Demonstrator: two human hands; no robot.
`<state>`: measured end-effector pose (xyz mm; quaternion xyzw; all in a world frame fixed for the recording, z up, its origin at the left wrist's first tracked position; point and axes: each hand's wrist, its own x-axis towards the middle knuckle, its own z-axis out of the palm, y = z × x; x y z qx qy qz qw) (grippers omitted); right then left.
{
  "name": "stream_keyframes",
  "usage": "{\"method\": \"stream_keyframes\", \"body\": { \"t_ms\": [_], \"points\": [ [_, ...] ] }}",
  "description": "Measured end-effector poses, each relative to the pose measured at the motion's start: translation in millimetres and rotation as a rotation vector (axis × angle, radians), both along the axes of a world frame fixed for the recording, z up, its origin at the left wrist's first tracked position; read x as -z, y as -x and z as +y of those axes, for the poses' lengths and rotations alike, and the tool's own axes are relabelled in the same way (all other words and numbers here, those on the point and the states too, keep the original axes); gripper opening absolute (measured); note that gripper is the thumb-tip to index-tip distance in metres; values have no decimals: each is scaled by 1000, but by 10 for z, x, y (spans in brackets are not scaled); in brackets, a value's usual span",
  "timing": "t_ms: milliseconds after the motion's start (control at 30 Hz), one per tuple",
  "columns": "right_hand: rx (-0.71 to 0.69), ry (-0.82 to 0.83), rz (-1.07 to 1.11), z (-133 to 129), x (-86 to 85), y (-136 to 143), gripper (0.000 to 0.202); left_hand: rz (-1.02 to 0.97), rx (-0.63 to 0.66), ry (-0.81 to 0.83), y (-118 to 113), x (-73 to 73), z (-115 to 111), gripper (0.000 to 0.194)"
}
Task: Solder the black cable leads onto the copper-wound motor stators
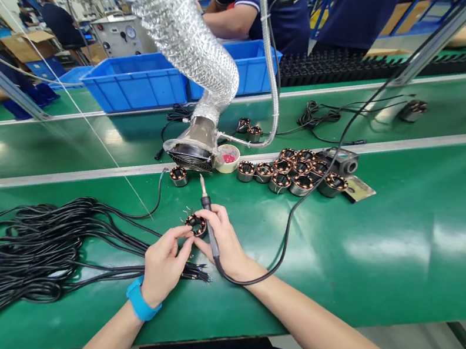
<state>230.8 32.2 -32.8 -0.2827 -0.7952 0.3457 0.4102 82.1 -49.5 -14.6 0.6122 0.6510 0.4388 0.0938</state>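
Between my two hands is a motor stator [196, 225], a ring with copper windings and a few thin leads sticking up on its left. My left hand [166, 256], with a blue band at the wrist, pinches the stator's near left side. A soldering iron [211, 231] lies in my right hand [224, 241], its tip pointing away from me, while those fingers also touch the stator's right side. Another stator [178, 176] with a black cable attached stands beyond, under the fume extractor hood [193, 150]. Stripped ends of black cables [197, 273] lie just below my hands.
A bundle of black cables [47, 239] covers the left of the green bench. Several stators [280, 182] stand at the back, beside a tape roll [228, 159] and a soldering iron holder [342, 162]. The iron's cord [289, 225] loops over my right forearm. Blue bins [136, 82] and co-workers are beyond.
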Motion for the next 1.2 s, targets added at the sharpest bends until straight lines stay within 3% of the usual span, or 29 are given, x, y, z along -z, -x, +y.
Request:
{"method": "stream_keyframes", "body": {
  "t_ms": [233, 467, 667, 1000, 1200],
  "points": [
    [-3, -8, 12, 11, 17, 6, 58, 104, 57, -47, 20, 36, 25, 19],
    [-5, -23, 6, 10, 15, 7, 59, 354, 229, -189, 43, 124, 32, 32],
    [-1, -19, -14, 5, 36, -2, 61, 446, 87, -158, 72, 70, 53, 19],
    [24, -38, -32, -17, 33, 3, 59, 476, 199, -194, 101, 78, 94, 16],
    [8, -33, -37, -27, -3, -15, 61, 511, 174, -74, 97, -67, 24, 22]
  ]
}}
